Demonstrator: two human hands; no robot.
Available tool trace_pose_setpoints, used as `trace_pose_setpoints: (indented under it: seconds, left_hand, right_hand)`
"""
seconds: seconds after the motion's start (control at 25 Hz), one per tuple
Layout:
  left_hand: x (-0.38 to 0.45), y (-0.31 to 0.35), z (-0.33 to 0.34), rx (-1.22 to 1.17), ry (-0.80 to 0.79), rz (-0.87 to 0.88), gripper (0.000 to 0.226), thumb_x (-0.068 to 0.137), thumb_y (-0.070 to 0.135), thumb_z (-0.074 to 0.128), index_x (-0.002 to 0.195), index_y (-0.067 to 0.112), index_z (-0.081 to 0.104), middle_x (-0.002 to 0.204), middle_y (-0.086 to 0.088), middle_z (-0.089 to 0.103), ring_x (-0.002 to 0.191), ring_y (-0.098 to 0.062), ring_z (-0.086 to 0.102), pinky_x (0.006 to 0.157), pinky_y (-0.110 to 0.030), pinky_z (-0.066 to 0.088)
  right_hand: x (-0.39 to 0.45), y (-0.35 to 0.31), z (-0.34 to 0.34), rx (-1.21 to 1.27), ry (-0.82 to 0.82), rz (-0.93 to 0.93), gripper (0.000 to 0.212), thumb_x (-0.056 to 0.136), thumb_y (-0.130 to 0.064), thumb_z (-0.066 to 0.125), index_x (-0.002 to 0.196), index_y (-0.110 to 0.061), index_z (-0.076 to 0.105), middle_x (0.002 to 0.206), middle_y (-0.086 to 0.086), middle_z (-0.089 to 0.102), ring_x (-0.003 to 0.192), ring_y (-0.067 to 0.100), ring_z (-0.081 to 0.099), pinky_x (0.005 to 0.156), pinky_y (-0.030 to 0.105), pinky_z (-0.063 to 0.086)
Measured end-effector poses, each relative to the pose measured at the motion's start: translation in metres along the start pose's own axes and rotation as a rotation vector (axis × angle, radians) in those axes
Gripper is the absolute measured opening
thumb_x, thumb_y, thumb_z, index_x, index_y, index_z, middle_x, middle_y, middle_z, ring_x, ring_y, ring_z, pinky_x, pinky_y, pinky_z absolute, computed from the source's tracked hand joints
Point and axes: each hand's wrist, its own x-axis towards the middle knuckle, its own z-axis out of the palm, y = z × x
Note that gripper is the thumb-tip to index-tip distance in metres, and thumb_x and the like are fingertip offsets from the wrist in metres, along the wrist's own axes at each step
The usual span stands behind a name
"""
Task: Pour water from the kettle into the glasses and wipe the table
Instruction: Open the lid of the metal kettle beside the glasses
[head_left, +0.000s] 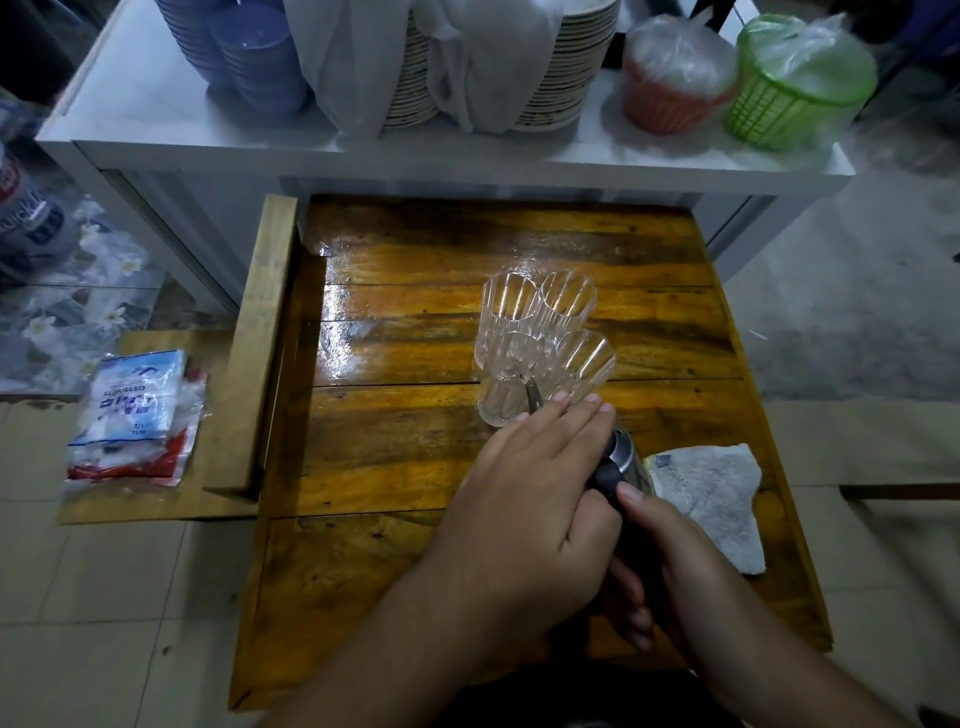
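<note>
Head view: kettle (626, 457), steel body with black handle, tipped forward over the middle of the wooden worktop (395, 457), mostly hidden under the hands. Its thin spout (532, 396) reaches the rim of the nearest glass (506, 379). Right hand (675, 566) is the grip on the black handle, fingers wrapped around it, thumb on top. Left hand (535, 499) lies flat over the kettle's top, fingers stretched out, fingertips near the glasses; it presses rather than clasps. Four clear ribbed glasses stand upright in a tight cluster just beyond the hands, touching or nearly so: two at the back (540, 306), two at the front, the second front glass (584, 364) right of the one at the spout. Water level inside them can't tell. Grey cloth (711, 499) lies flat on the worktop's right side, just beside the kettle. The worktop surface shines wet toward its far left part. Left of the worktop, a lower wooden ledge (218, 467) carries a plastic packet (137, 415) with blue and red print. Behind, a white cabinet (208, 140) holds stacked blue bowls (249, 52), stacked plates (566, 67) under a pale cloth, an orange basket (670, 88) and a green basket (795, 88), both covered in plastic. Tiled floor around.
</note>
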Motion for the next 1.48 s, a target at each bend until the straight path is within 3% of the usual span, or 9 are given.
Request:
trace_pose_setpoints:
  seconds: [0.52, 1.16, 1.48]
  left_hand:
    - [0.004, 0.003, -0.004, -0.039, 0.005, -0.013, 0.075, 0.084, 0.040, 0.019, 0.157, 0.027, 0.022, 0.164, 0.016, 0.017, 0.147, 0.008, -0.003, 0.118, -0.021, -0.003]
    - [0.005, 0.007, -0.008, -0.080, 0.002, -0.029, 0.076, 0.082, 0.040, 0.019, 0.157, 0.025, 0.022, 0.164, 0.014, 0.018, 0.148, 0.006, -0.002, 0.119, -0.022, -0.001]
    - [0.005, 0.006, -0.009, -0.102, -0.007, -0.043, 0.077, 0.081, 0.040, 0.019, 0.157, 0.026, 0.021, 0.164, 0.015, 0.017, 0.147, 0.007, -0.002, 0.120, -0.026, 0.002]
  right_hand:
    - [-0.010, -0.019, 0.006, 0.004, 0.016, 0.045, 0.062, 0.074, -0.065, 0.050, 0.046, -0.010, 0.048, 0.046, 0.008, 0.040, 0.041, 0.019, 0.042, 0.044, 0.028, 0.037]
    - [-0.013, -0.024, 0.006, 0.020, 0.034, 0.050, 0.059, 0.078, -0.061, 0.051, 0.057, -0.006, 0.049, 0.050, 0.013, 0.038, 0.041, 0.021, 0.039, 0.043, 0.030, 0.035]
    - [-0.013, -0.026, 0.008, 0.017, 0.022, 0.040, 0.062, 0.076, -0.065, 0.050, 0.047, -0.009, 0.048, 0.045, 0.009, 0.039, 0.039, 0.020, 0.040, 0.041, 0.027, 0.035]
